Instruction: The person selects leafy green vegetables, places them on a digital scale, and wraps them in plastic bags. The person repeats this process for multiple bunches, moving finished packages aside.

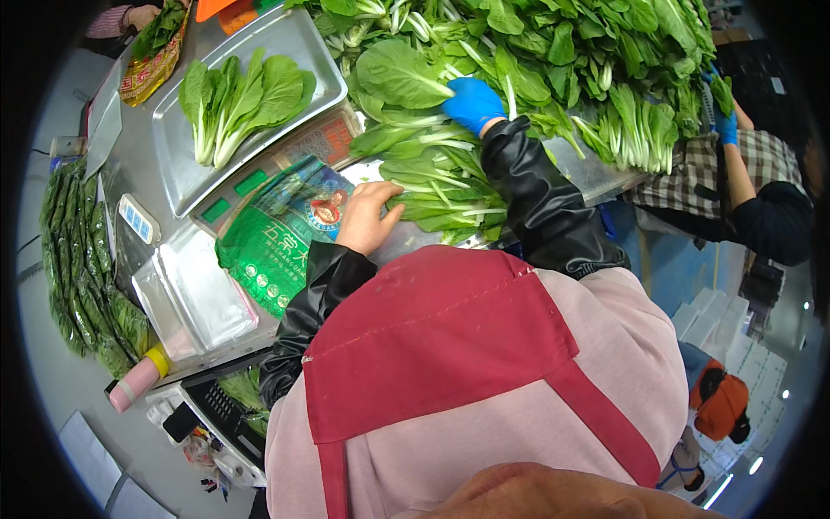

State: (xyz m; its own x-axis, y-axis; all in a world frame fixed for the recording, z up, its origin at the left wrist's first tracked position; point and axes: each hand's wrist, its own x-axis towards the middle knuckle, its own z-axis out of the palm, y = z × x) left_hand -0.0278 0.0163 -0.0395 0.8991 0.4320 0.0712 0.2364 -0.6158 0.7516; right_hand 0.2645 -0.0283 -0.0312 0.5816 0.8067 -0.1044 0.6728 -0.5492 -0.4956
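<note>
My right hand [475, 104], in a blue glove, grips the stem end of a broad-leaved bok choy plant [405, 78]. Under and around it lies a row of loose bok choy [431, 175] with pale stems. My bare left hand [371, 217] rests at the near edge of that row, thumb apart from the fingers, with nothing held. Its fingertips are close to the leaves; whether they touch them I cannot tell. Beside this hand lies a green printed plastic bag [275, 237]. A metal tray [175, 175] holds a small bunch of bok choy [243, 107].
The tray sits over a weighing scale with a keypad [324, 139]. A large heap of greens [583, 45] fills the far side. Clear plastic bags [207, 298], bagged greens [74, 259] and a pink bottle [136, 383] lie left. A co-worker's gloved hand [726, 126] is at right.
</note>
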